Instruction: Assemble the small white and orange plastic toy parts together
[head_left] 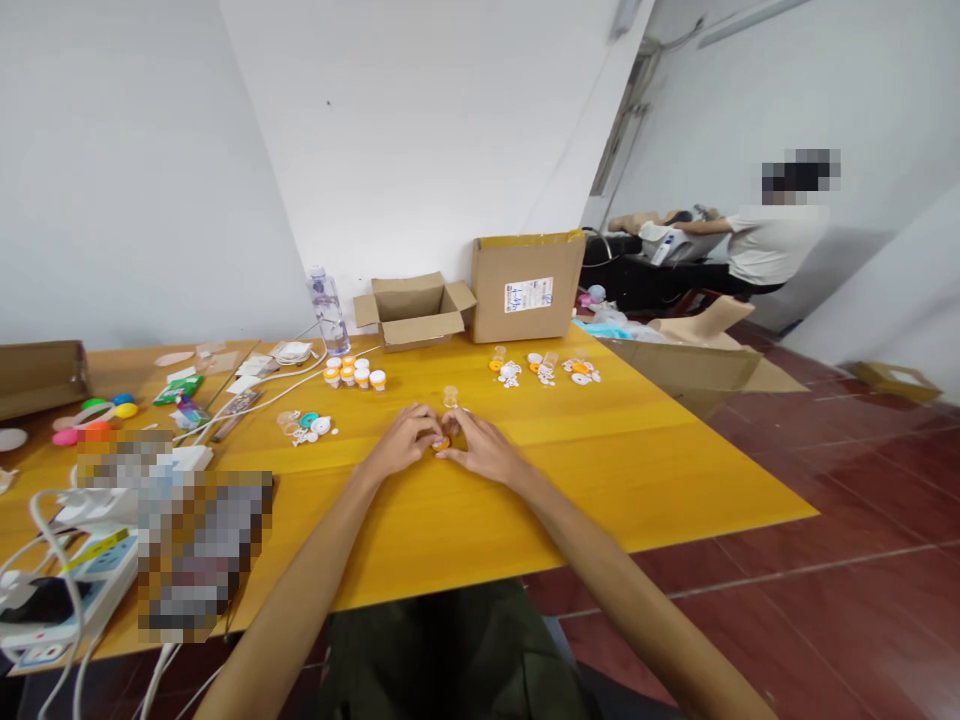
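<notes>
Two bare forearms run up from the bottom edge over a dark lap and meet at mid-worktop. The left hand (403,438) and right hand (484,450) are curled narrow, fingertips together, pinching a small orange piece (442,442) between them. It sits just above the worktop (675,480), dead centre between the two hands, neither nearer; it is too small to show a long axis. Just beyond the fingertips stands a clear cup (450,395).

Farther back are a row of orange-and-white caps (354,375), a scatter of white parts (544,370), a bottle (327,310), an open box (414,310) and a shut box (527,287). At left lie coloured pieces (97,415), cables and a power strip (67,590).

The yellow worktop meets a white wall; red floor tiles lie to the right, where another person (772,245) works well apart.
</notes>
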